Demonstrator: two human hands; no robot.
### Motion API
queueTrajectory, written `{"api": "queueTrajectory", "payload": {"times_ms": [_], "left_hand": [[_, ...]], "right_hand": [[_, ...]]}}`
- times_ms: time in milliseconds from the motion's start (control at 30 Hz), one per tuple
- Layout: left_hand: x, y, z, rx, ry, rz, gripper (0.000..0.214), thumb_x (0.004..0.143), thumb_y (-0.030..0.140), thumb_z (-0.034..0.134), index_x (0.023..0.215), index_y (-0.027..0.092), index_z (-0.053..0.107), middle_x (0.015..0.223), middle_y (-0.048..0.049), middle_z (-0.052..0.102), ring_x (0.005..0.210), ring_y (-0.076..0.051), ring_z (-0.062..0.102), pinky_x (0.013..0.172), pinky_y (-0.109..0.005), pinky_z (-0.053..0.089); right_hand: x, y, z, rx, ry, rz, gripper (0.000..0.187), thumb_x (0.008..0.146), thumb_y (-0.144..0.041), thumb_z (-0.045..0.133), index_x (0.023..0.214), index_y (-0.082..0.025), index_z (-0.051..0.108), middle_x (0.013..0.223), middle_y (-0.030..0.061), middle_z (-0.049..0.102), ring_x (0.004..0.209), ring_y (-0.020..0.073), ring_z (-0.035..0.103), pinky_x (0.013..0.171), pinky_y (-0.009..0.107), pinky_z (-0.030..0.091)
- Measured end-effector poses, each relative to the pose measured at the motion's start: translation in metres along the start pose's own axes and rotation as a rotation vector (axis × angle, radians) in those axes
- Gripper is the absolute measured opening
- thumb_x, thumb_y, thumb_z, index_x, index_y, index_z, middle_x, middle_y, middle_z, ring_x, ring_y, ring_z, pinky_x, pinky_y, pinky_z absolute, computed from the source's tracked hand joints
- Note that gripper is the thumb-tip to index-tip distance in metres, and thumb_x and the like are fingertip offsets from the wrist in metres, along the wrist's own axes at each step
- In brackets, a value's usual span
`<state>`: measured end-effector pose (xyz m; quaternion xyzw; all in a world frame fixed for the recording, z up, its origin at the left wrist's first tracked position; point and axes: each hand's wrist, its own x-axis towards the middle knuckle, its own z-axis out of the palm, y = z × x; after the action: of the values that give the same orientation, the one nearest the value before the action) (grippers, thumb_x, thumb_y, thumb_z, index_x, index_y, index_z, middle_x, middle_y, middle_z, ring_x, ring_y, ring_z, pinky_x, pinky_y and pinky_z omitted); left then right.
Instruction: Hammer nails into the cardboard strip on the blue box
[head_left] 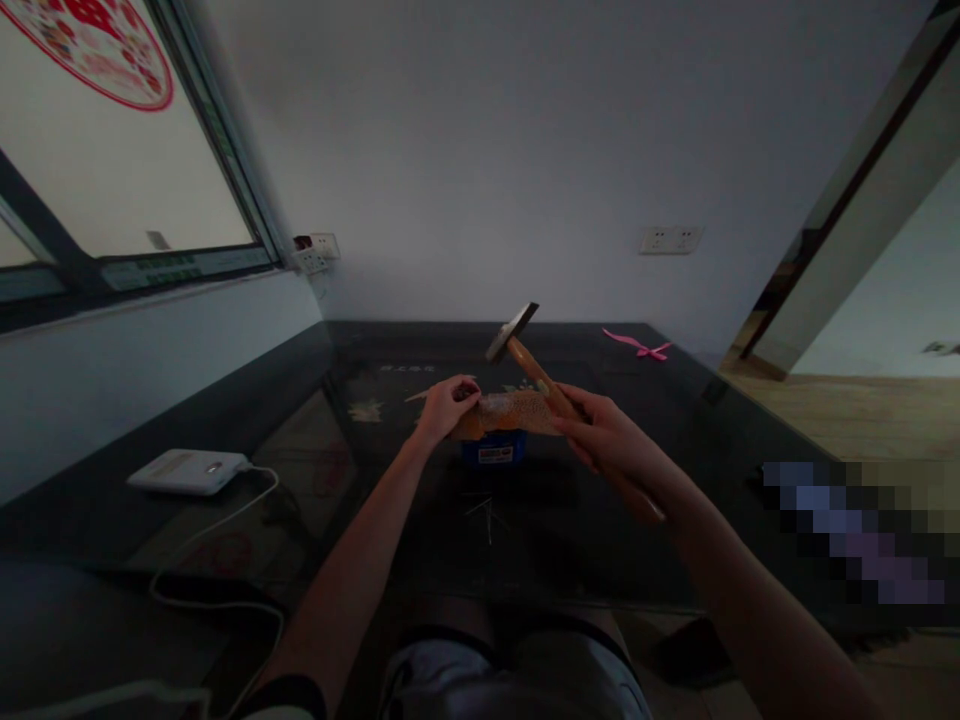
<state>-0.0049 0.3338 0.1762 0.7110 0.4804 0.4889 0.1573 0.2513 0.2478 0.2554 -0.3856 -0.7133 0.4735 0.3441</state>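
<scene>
My right hand is wrapped round the wooden handle of a hammer. Its metal head is raised to the upper left, above the table and apart from what lies below. My left hand is closed in a pinch at the left end of a brown, rough-looking slab; what its fingertips hold is too small to make out. Under the slab stands a blue container with a pale label. Several thin, needle-like pieces lie on the dark table in front of it.
Pale scraps lie left of my left hand on the glossy black table. A white power bank with a cable is further left. A pink ribbon lies at the back right, near the wall.
</scene>
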Motion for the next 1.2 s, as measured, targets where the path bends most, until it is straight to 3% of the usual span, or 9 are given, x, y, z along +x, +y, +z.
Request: {"api": "queueTrajectory", "payload": {"times_ms": [133, 300, 500, 1200], "left_hand": [[-0.001, 0.003, -0.001, -0.014, 0.002, -0.018, 0.013, 0.074, 0.027, 0.062, 0.08, 0.015, 0.063, 0.078, -0.0055, 0.068, 0.074, -0.017, 0.064, 0.07, -0.028, 0.051], [-0.001, 0.003, 0.0, -0.027, -0.006, -0.056, 0.011, 0.074, 0.025, 0.062, 0.079, 0.015, 0.064, 0.078, -0.0054, 0.069, 0.073, -0.018, 0.065, 0.07, -0.03, 0.052], [0.0, -0.001, 0.0, 0.015, -0.01, -0.043, 0.015, 0.076, 0.027, 0.062, 0.081, 0.014, 0.065, 0.076, -0.0059, 0.069, 0.072, -0.018, 0.064, 0.071, -0.03, 0.051], [-0.001, 0.001, -0.001, 0.085, -0.013, -0.048, 0.008, 0.075, 0.021, 0.062, 0.079, 0.014, 0.065, 0.078, -0.0055, 0.069, 0.073, -0.017, 0.064, 0.071, -0.029, 0.049]], "right_hand": [[0.005, -0.019, -0.002, -0.123, -0.109, 0.034, 0.05, 0.079, -0.023, 0.054, 0.127, -0.012, 0.047, 0.044, -0.0083, 0.044, 0.031, 0.0067, 0.039, 0.028, 0.017, 0.033], [0.009, -0.022, -0.002, -0.196, -0.182, 0.031, 0.042, 0.078, -0.02, 0.054, 0.119, -0.015, 0.052, 0.049, -0.0079, 0.046, 0.03, 0.005, 0.04, 0.027, 0.016, 0.032], [0.006, -0.029, -0.001, -0.209, -0.167, 0.008, 0.041, 0.078, -0.015, 0.054, 0.118, -0.015, 0.053, 0.049, -0.0075, 0.047, 0.03, 0.0049, 0.041, 0.027, 0.015, 0.033], [0.007, -0.018, 0.003, -0.218, -0.14, -0.02, 0.042, 0.077, -0.015, 0.055, 0.119, -0.016, 0.054, 0.054, -0.0056, 0.05, 0.03, 0.0046, 0.041, 0.026, 0.016, 0.033]]}}
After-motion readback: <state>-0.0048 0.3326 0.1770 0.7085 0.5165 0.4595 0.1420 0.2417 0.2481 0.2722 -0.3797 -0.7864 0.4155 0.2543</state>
